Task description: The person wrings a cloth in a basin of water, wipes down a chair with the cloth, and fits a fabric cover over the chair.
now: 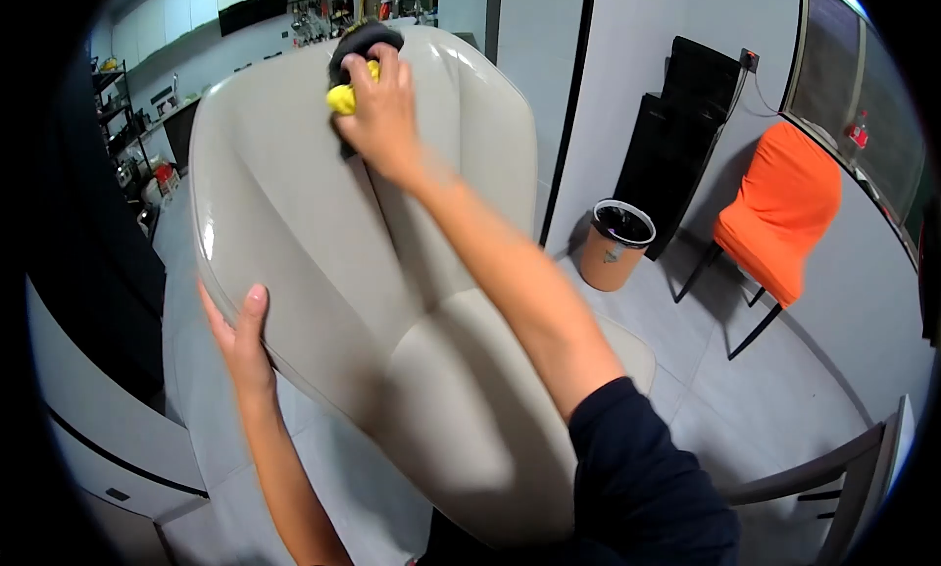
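Note:
A beige padded chair (284,203) with a tall, shiny-edged backrest fills the middle of the head view. Near the top of the backrest, my right hand (380,120) presses a dark grey and yellow cloth (342,99) against the front surface. Its fingers are curled around the bunched cloth, and the arm looks slightly blurred. My left hand (242,341) grips the left edge of the backrest, thumb on the front and fingers partly hidden behind. The seat extends below, partly covered by my right forearm.
Right of the chair stand an orange waste bin (613,257), a black cabinet (667,164) and an orange-covered chair (779,213). A dark chair frame (843,468) is at lower right. Kitchen shelves (116,115) stand at the back left, beside a black curtain (78,233).

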